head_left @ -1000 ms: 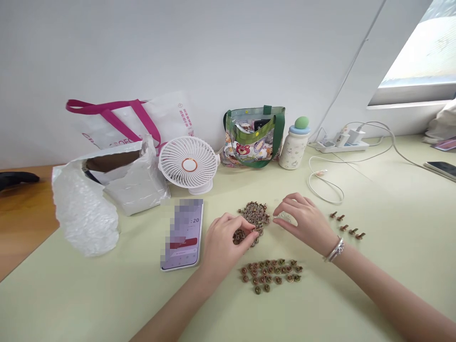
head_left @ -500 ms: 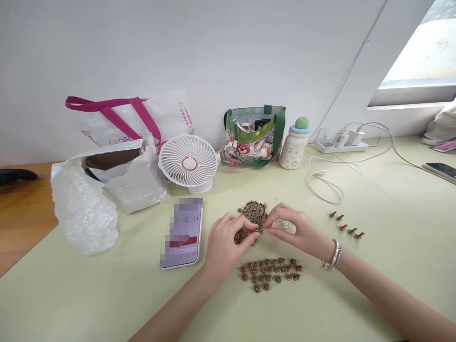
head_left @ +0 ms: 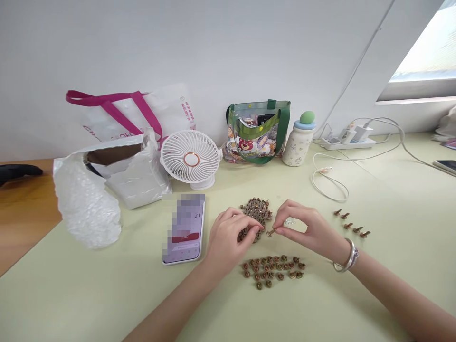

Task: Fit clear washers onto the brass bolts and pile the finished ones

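Note:
A heap of small bronze screws lies in the middle of the pale green table. My left hand rests at the heap's near edge, fingers pinched together on a small piece I cannot make out. My right hand pinches a single bronze screw just right of the left fingertips. A few clear small parts lie under the right hand's fingers. Nearer to me, several round bronze pieces are laid out in rows. Several more screws form a slanted line to the right.
A phone lies face up left of my hands. Behind stand a white desk fan, a torn bubble mailer, a pink-handled bag, a cartoon tote, a white bottle, and a power strip with a looping cable.
My right hand left the clear parts, came to the left hand at the heap, and now draws a single screw out to the right. The camera view tilted slightly.

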The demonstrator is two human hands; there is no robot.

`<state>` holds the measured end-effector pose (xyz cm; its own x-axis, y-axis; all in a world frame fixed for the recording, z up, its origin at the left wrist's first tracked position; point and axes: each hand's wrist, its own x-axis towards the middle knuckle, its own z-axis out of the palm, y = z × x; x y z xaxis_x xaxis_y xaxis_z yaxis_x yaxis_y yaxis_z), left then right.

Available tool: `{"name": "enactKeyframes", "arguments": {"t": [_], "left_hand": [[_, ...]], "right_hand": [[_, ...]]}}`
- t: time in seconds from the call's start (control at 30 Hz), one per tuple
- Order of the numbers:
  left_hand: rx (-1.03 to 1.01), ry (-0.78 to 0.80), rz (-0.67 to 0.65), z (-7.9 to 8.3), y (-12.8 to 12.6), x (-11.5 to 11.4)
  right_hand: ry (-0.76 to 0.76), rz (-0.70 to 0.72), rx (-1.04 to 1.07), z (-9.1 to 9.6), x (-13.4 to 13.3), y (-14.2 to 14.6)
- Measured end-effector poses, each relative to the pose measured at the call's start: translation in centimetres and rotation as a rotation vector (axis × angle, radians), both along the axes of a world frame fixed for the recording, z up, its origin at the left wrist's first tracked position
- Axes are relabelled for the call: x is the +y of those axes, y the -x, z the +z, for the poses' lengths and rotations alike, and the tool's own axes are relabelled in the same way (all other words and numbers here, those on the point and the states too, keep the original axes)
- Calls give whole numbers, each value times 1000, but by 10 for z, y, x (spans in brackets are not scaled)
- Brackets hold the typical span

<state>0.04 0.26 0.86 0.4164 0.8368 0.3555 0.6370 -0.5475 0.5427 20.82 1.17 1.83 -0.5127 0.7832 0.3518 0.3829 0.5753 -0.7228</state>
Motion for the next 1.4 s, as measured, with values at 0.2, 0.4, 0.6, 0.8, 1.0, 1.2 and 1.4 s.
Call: {"name": "enactKeyframes", "arguments": {"t": [0.2,0.4,0.6,0.8,1.0,1.2,1.4], "left_hand": [[46,-34,-21,-4,-2,3],[77,-75,-6,-6,-1,4],[100,-81,-8,-4,-1,4],[117,-95,-16,-4,0,4],[120,-131,-17,-4,-1,3],[108,-148,-11,-3,0,2],[106,-158,-5,-4,0,2]], "right_hand": [[128,308,-139,5,-12,5],[-30,339,-341,-4,-21,14],[-114,329,-374,-9,-21,13],[-64,367,-343,-6,-20,13],[-101,144,-260,-5,-6,9],[-242,-186,-360,-24,18,0],[-330,-246,-489,-33,24,3]]}}
